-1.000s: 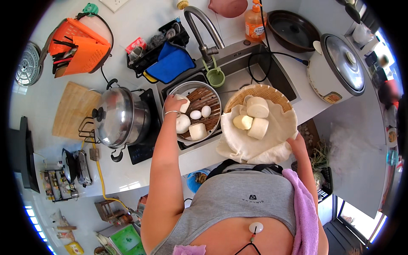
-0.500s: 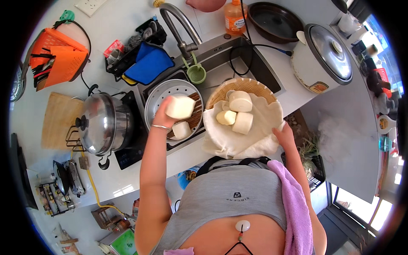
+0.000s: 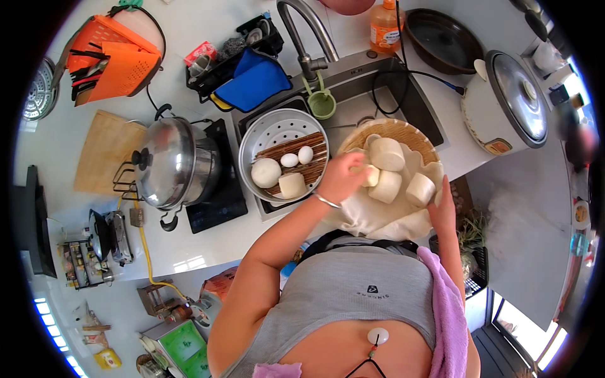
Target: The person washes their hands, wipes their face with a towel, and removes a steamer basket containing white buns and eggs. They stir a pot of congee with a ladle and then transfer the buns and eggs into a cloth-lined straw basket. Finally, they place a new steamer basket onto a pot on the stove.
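Note:
My left hand (image 3: 343,176) reaches over the left side of a woven basket (image 3: 416,133), its loosely bent fingers beside a small pale-yellow bun piece (image 3: 372,176). Several white steamed buns rest on the basket's cream cloth (image 3: 403,222), one bun (image 3: 420,189) at the right. My right hand (image 3: 443,208) grips the basket's right edge together with the cloth. Left of the basket, a metal steamer tray (image 3: 247,142) holds a round bun (image 3: 266,172), a squarish bun (image 3: 292,185) and two white eggs (image 3: 305,154) on brown wooden slats.
A lidded steel pot (image 3: 167,160) stands left of the tray, beside a black cooktop (image 3: 220,201). Behind are the sink (image 3: 353,94), a faucet (image 3: 309,25) and a green cup (image 3: 322,105). A rice cooker (image 3: 504,104) with a dark cord stands at the right.
My left hand has moved from the steamer tray to the basket. The bun it held is out of it, and another bun lies at the basket's right. The view has shifted.

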`<state>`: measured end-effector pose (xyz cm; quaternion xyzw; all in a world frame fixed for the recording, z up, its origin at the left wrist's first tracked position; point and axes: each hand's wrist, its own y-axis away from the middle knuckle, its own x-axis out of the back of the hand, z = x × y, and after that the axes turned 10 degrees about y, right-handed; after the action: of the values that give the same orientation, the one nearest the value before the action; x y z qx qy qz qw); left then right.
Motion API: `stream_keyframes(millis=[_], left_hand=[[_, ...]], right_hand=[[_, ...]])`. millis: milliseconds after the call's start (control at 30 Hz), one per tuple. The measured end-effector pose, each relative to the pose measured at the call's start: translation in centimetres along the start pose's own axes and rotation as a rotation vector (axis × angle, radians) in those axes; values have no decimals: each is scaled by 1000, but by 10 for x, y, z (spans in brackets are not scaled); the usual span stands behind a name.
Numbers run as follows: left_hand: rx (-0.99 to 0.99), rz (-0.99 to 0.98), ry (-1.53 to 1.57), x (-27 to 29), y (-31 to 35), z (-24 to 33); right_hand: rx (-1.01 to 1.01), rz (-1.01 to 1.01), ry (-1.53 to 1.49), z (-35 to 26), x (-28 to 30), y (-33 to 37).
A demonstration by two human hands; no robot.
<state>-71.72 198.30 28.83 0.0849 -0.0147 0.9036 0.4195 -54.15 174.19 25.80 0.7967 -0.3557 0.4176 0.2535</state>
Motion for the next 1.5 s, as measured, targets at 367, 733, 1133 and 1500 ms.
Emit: stream_keyframes(millis=[367,733,1133,1500], left_hand=[[220,-27,-1230,194,37,-51],[374,-15,-665,244,15,-66],[390,-301,853,135,23,-7],[0,224,-379,71,15,-9]], right_hand=[[-35,-76,20,-5,5,-3],[-50,-120,30,-1,4,-6],[-16,-84,22,9,-1,-9],[-83,-127,-6,-6,9,-3]])
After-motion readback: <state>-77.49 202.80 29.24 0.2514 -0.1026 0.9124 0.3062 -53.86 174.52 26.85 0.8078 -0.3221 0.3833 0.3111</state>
